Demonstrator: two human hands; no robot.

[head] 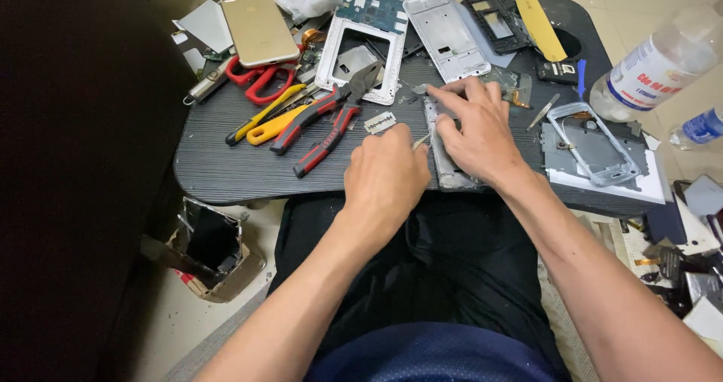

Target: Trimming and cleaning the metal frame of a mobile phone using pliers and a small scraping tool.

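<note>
- We read this as a makeshift phone-repair spot in a home: small dark table (226,178) over a tiled floor (640,5).
- At 11 o'clock: pliers (327,122), scissors (260,77).
- At 12 o'clock: stripped phone frames (444,35).

we have one view only, from a camera on the person's head, tilted steeply down and forward over the lap. it sits close: both forearms enter from the bottom edge and meet near frame centre, where the left hand (385,177) and right hand (473,129) grip a silver phone frame (444,160). the dark low table (226,163) spreads beyond and to either side of that grip; floor shows at the margins.
</note>
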